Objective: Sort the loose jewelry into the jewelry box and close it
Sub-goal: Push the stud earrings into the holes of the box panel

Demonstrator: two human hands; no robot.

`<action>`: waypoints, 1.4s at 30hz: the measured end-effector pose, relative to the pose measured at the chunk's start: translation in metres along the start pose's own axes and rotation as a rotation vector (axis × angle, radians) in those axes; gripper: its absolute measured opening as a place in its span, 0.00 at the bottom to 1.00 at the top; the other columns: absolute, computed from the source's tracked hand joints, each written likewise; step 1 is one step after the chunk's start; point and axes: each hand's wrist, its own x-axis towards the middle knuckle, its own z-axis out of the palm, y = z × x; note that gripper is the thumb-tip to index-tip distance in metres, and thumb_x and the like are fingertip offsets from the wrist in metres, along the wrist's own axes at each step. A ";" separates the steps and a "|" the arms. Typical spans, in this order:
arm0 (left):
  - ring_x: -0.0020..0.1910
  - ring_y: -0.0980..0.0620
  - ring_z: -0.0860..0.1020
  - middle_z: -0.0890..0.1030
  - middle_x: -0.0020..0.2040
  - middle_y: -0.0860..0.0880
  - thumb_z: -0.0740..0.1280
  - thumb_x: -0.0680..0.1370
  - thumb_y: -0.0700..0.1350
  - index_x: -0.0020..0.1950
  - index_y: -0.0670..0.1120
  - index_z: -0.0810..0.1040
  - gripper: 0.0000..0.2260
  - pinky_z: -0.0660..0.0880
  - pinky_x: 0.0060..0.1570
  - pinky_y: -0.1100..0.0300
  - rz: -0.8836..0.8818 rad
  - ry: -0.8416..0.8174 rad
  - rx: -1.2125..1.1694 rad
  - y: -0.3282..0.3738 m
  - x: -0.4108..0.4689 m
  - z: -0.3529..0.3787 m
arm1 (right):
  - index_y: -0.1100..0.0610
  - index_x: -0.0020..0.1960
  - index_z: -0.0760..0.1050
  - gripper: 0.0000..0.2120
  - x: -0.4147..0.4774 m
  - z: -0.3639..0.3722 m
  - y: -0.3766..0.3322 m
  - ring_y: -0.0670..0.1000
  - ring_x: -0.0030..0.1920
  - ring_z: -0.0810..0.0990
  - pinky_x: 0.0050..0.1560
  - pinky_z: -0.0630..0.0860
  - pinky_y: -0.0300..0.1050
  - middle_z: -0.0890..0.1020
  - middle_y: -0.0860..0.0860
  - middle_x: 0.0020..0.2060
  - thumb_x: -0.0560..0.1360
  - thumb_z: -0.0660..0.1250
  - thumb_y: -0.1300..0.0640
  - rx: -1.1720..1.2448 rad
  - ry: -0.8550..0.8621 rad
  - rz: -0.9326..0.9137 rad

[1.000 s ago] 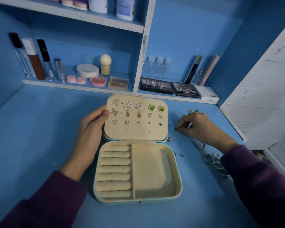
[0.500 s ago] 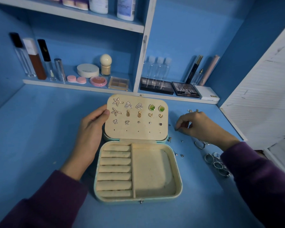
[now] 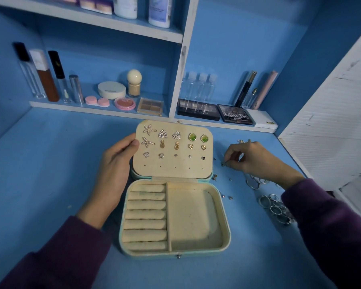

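Blue tabletop point(image 3: 50, 184): jewelry box point(image 3: 225, 236) open, sort approx. half done. Earrings point(image 3: 176, 135) pinned on lid point(image 3: 173, 170); bottom row bare, ring rolls point(image 3: 146, 214) unfilled. Your left hand point(image 3: 113, 174) has grip on lid edge; right hand point(image 3: 256, 159) pinches tiny stud point(image 3: 223, 164) beside box. Rings point(image 3: 275, 207), loose studs point(image 3: 227, 197) left on tabletop. Items behind right hand mostly hidden.
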 end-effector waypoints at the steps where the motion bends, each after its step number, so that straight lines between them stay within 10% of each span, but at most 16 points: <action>1: 0.46 0.67 0.80 0.83 0.45 0.62 0.61 0.80 0.39 0.51 0.55 0.79 0.13 0.74 0.44 0.72 0.000 -0.003 -0.004 0.000 0.000 0.000 | 0.52 0.39 0.79 0.08 -0.002 -0.001 -0.001 0.40 0.37 0.78 0.40 0.71 0.28 0.81 0.42 0.34 0.71 0.71 0.64 0.031 0.025 0.013; 16: 0.45 0.67 0.80 0.84 0.43 0.63 0.61 0.80 0.38 0.52 0.55 0.79 0.13 0.73 0.39 0.74 -0.010 -0.002 0.021 0.004 -0.004 0.003 | 0.59 0.42 0.76 0.03 0.023 -0.011 -0.068 0.48 0.49 0.81 0.55 0.78 0.47 0.83 0.52 0.45 0.74 0.67 0.65 0.545 0.167 -0.051; 19: 0.61 0.55 0.74 0.75 0.56 0.60 0.63 0.80 0.41 0.61 0.54 0.76 0.13 0.71 0.58 0.62 0.195 0.130 0.419 0.007 -0.009 -0.002 | 0.59 0.43 0.75 0.03 0.020 -0.012 -0.069 0.46 0.46 0.81 0.53 0.77 0.45 0.83 0.48 0.41 0.75 0.67 0.66 0.545 0.158 -0.051; 22: 0.56 0.55 0.73 0.77 0.55 0.58 0.64 0.78 0.45 0.55 0.55 0.79 0.08 0.70 0.55 0.62 0.348 0.182 0.488 0.023 -0.034 0.009 | 0.60 0.43 0.75 0.03 0.014 -0.014 -0.071 0.43 0.45 0.81 0.51 0.75 0.38 0.82 0.46 0.40 0.75 0.66 0.65 0.541 0.156 -0.056; 25: 0.47 0.59 0.79 0.85 0.48 0.53 0.69 0.71 0.43 0.45 0.50 0.85 0.07 0.72 0.43 0.67 -0.046 -0.113 -0.069 0.049 -0.073 0.044 | 0.62 0.44 0.74 0.03 0.010 -0.017 -0.074 0.43 0.45 0.80 0.52 0.74 0.36 0.82 0.49 0.41 0.75 0.65 0.67 0.550 0.150 -0.063; 30: 0.54 0.50 0.80 0.84 0.51 0.44 0.60 0.76 0.39 0.55 0.39 0.81 0.13 0.74 0.51 0.58 -0.747 -0.274 -0.604 0.042 -0.080 0.078 | 0.61 0.43 0.74 0.04 0.002 -0.021 -0.077 0.47 0.49 0.81 0.55 0.75 0.38 0.82 0.51 0.41 0.75 0.65 0.68 0.541 0.160 -0.086; 42: 0.58 0.42 0.77 0.81 0.55 0.37 0.59 0.78 0.37 0.56 0.31 0.78 0.13 0.73 0.56 0.53 -0.904 -0.148 -0.848 0.024 -0.057 0.084 | 0.61 0.43 0.74 0.03 -0.016 -0.027 -0.083 0.40 0.55 0.79 0.60 0.74 0.44 0.83 0.51 0.44 0.75 0.66 0.66 0.530 0.153 -0.102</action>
